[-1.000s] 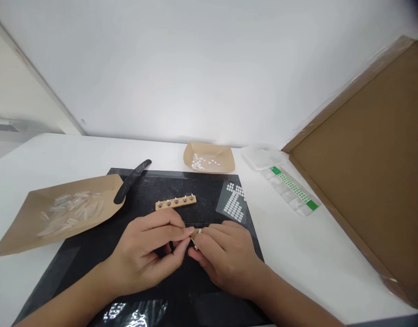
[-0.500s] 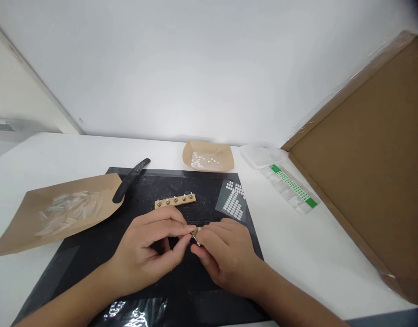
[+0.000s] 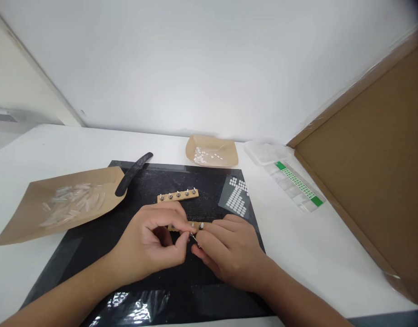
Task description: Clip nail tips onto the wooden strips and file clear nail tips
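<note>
Over the black mat, my left hand pinches something tiny between thumb and forefinger; what it is cannot be made out. Its fingertips meet my right hand, which is closed on a small metal tool that points up and left toward them. Just behind the fingertips lies a wooden strip with small white-tipped pieces on it, partly hidden by both hands. Farther back rests a second wooden strip bearing several metal holders with white tips. A clear sheet of white oval stickers lies at the mat's right side.
At the left, a brown paper tray holds clear plastic pieces, with a black nail file across its edge. Another brown tray at the back holds small white pieces. A green-and-white strip, a clear container and a cardboard box stand right.
The view has shifted slightly. My left fingers have bent and moved a little, so more of the near wooden strip shows behind them. My right hand still holds the metal tool.
</note>
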